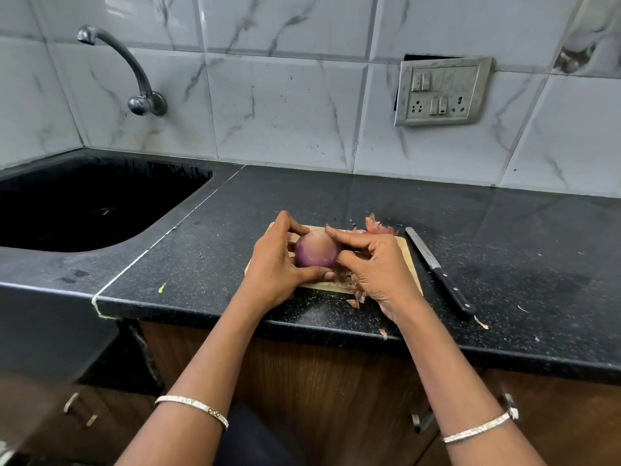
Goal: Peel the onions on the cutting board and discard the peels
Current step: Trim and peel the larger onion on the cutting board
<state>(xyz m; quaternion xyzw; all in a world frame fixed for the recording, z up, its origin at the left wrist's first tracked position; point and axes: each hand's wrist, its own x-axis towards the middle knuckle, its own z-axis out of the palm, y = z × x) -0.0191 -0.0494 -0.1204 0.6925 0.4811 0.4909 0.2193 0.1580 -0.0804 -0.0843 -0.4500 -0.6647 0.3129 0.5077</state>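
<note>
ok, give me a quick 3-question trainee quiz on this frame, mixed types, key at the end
1. True or false: the knife lies on the cutting board.
2. What do the left hand and right hand grip between them? A) the onion B) the knife C) a potato
3. By the person's own sides, on which side of the cutting board is the sink?

Key:
1. False. It lies on the counter, just right of the board.
2. A
3. Left
</note>
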